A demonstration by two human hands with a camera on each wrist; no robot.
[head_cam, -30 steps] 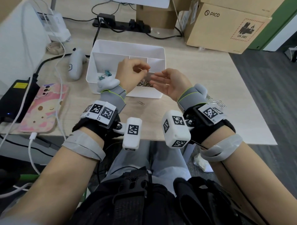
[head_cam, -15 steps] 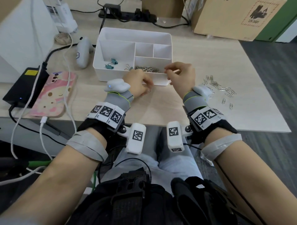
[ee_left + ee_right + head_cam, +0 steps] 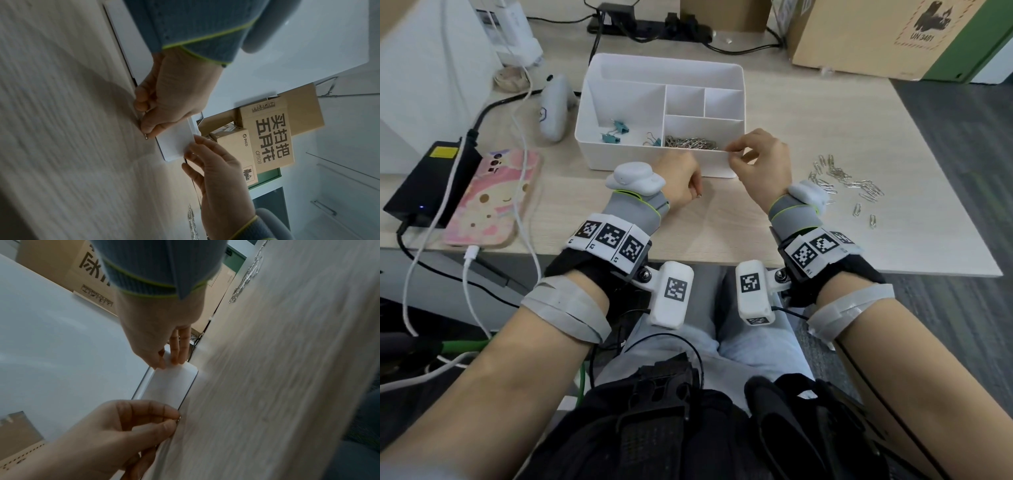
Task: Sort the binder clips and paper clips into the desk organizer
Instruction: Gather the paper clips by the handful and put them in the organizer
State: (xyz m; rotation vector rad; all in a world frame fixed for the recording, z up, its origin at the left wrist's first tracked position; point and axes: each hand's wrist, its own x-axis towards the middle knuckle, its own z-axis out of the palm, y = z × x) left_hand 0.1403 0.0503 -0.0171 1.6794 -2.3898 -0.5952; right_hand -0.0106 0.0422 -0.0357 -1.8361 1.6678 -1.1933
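Note:
The white desk organizer holds teal binder clips in its large left compartment and a heap of paper clips in its front right one. My left hand is down on the desk just in front of the organizer and pinches a single paper clip against the wood. My right hand is at the organizer's front rim near its right corner, and thumb and fingers pinch the wall there. More loose paper clips lie on the desk to the right of that hand.
A pink phone on a white cable, a black power brick and a white controller lie left of the organizer. Cardboard boxes and a power strip stand at the back. The desk's front edge runs under my wrists.
My left hand came down from above the organizer to the desk in front of it. My right hand turned over from palm-up and moved to the organizer's front rim.

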